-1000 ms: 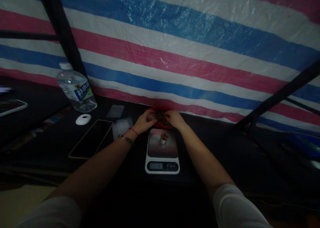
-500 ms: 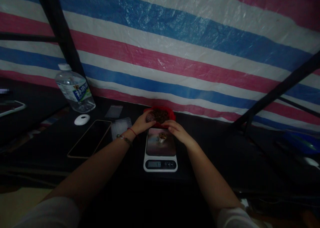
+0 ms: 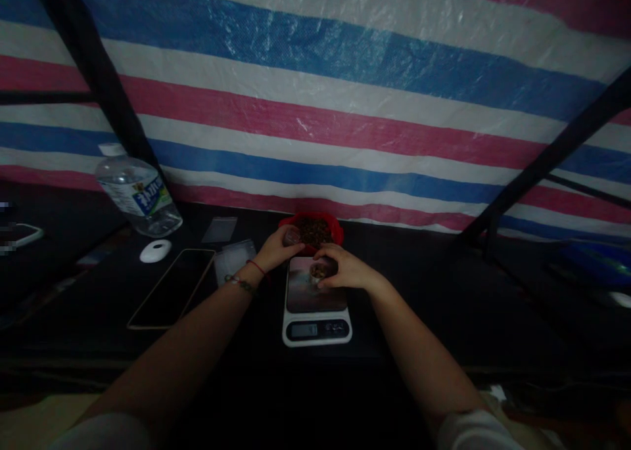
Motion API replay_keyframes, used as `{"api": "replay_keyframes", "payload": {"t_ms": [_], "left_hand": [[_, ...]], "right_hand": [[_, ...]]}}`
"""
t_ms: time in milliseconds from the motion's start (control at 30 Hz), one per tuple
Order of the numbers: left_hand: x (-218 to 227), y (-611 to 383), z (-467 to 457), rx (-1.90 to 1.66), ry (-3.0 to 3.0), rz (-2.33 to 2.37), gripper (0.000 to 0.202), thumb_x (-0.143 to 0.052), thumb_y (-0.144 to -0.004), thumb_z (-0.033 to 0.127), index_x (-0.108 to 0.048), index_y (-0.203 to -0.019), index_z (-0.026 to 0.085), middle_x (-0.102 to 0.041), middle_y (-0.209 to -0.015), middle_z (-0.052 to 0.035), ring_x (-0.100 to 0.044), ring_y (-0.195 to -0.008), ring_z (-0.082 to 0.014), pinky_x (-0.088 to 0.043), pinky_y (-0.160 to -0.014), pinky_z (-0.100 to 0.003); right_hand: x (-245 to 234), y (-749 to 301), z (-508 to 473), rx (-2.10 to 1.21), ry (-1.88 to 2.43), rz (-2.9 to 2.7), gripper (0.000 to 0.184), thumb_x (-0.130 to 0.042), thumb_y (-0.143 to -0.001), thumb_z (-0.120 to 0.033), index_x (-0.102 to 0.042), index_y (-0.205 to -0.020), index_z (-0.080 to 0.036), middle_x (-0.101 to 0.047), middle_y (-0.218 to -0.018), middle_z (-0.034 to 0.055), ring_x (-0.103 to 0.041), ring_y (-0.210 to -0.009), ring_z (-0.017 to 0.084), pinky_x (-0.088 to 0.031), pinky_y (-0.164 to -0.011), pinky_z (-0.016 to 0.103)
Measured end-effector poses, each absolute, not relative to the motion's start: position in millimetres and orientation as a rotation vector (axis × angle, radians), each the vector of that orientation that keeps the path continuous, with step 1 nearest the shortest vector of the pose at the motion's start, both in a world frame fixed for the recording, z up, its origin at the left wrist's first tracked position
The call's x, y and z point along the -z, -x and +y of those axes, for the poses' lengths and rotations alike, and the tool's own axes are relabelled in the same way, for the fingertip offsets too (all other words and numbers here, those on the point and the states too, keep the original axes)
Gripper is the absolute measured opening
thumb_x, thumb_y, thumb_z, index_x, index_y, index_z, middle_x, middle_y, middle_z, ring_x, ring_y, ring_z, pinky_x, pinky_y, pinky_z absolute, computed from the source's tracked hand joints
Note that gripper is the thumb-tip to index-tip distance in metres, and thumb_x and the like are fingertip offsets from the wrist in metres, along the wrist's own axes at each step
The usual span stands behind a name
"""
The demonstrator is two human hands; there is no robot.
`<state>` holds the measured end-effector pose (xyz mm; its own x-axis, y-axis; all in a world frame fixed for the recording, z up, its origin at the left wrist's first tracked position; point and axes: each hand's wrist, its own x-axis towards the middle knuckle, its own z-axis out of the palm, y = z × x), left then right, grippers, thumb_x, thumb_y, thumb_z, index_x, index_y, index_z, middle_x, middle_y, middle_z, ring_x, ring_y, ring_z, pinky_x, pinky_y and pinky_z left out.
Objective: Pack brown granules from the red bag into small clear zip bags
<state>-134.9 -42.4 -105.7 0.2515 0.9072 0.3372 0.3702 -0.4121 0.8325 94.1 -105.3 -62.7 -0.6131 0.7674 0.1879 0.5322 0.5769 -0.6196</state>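
My left hand (image 3: 276,247) is closed on a small clear container (image 3: 292,236) at the left rim of a red bowl (image 3: 336,225). Brown, grainy pieces (image 3: 315,230) fill the bowl; they are too small and dark to name. In front of it lies a white digital kitchen scale (image 3: 317,335) with a reflective top plate. A small cup (image 3: 315,274) holding brownish pieces stands on that plate. From the right, my right hand (image 3: 345,268) curves its thumb and fingers around this cup. The scale's display is too dim to read.
Left of the scale are clear zip bags (image 3: 231,258), another small bag (image 3: 219,229), a phone (image 3: 172,289), a white rounded object (image 3: 156,251) and a large plastic bottle (image 3: 140,194). Black frame bars and a striped sheet (image 3: 315,128) stand behind the black table (image 3: 419,318).
My right hand has come from the bowl's front edge back over the scale, to the small cup. My left hand stays at the bowl with the clear container. The view has shifted slightly.
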Motion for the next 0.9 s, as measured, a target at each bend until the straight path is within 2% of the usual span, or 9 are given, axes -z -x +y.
{"api": "replay_keyframes", "payload": {"t_ms": [100, 233, 300, 533, 633, 767, 900], "left_hand": [[106.7, 135.1, -42.0, -1.111, -1.909, 1.156, 0.052, -0.070, -0.067, 0.048, -0.057, -0.105, 0.015, -0.065, -0.096, -0.0065, -0.063, -0.086, -0.0211, -0.050, -0.079, -0.035], [111.5, 136.1, -39.0, -1.089, -1.920, 1.156, 0.045, -0.067, -0.070, 0.049, -0.058, -0.099, 0.016, -0.065, -0.092, -0.0051, -0.063, -0.082, -0.0197, -0.050, -0.077, -0.034], [114.1, 136.2, -37.0, -1.087, -1.924, 1.154, 0.042, -0.066, -0.071, 0.049, -0.057, -0.097, 0.017, -0.064, -0.089, -0.0039, -0.062, -0.080, -0.0190, -0.050, -0.075, -0.034], [114.0, 136.5, -36.9, -1.128, -1.891, 1.080, 0.035, -0.064, -0.072, 0.044, -0.056, -0.094, 0.018, -0.064, -0.088, -0.0028, -0.062, -0.078, -0.0175, -0.049, -0.074, -0.031], [113.0, 136.9, -37.6, -1.123, -1.913, 1.054, 0.033, -0.064, -0.073, 0.043, -0.056, -0.094, 0.018, -0.064, -0.089, -0.0028, -0.062, -0.080, -0.0174, -0.049, -0.075, -0.032], [112.8, 135.9, -37.8, -1.111, -1.929, 1.041, 0.032, -0.064, -0.074, 0.042, -0.055, -0.094, 0.018, -0.063, -0.087, -0.0027, -0.061, -0.078, -0.0170, -0.049, -0.072, -0.031], [113.8, 134.7, -37.6, -1.100, -1.902, 1.042, 0.033, -0.064, -0.073, 0.041, -0.055, -0.095, 0.018, -0.064, -0.085, -0.0022, -0.061, -0.076, -0.0168, -0.049, -0.071, -0.032]], "right_hand": [[65.9, -95.9, -102.8, -0.734, 0.989, -2.353, 0.055, -0.081, -0.061, -0.036, -0.062, -0.110, -0.020, -0.058, -0.116, 0.0078, -0.054, -0.107, 0.022, -0.042, -0.093, 0.035], [75.5, -100.6, -91.8, -0.656, 0.981, -2.112, 0.024, -0.060, -0.084, -0.032, -0.065, -0.104, -0.020, -0.065, -0.106, 0.0062, -0.059, -0.102, 0.019, -0.044, -0.090, 0.032], [81.2, -102.5, -82.8, -0.538, 1.067, -1.979, 0.021, -0.051, -0.090, -0.027, -0.067, -0.100, -0.020, -0.067, -0.102, 0.0057, -0.061, -0.099, 0.017, -0.046, -0.089, 0.031], [79.6, -88.1, -48.8, -0.244, 1.276, -2.239, 0.026, -0.053, -0.082, -0.010, -0.072, -0.098, -0.018, -0.069, -0.103, 0.0073, -0.062, -0.100, 0.017, -0.044, -0.093, 0.029], [68.9, -77.2, -39.8, -0.170, 1.487, -2.451, 0.025, -0.057, -0.080, -0.016, -0.072, -0.101, -0.016, -0.069, -0.105, 0.0104, -0.063, -0.098, 0.020, -0.046, -0.088, 0.028], [59.2, -68.4, -33.7, -0.158, 1.747, -2.610, 0.027, -0.068, -0.072, -0.023, -0.073, -0.097, -0.015, -0.072, -0.094, 0.0132, -0.066, -0.083, 0.024, -0.048, -0.070, 0.027], [58.1, -64.8, -32.2, -0.125, 1.737, -2.620, 0.019, -0.064, -0.075, -0.022, -0.074, -0.090, -0.016, -0.072, -0.090, 0.0129, -0.066, -0.081, 0.023, -0.046, -0.068, 0.026]]}}
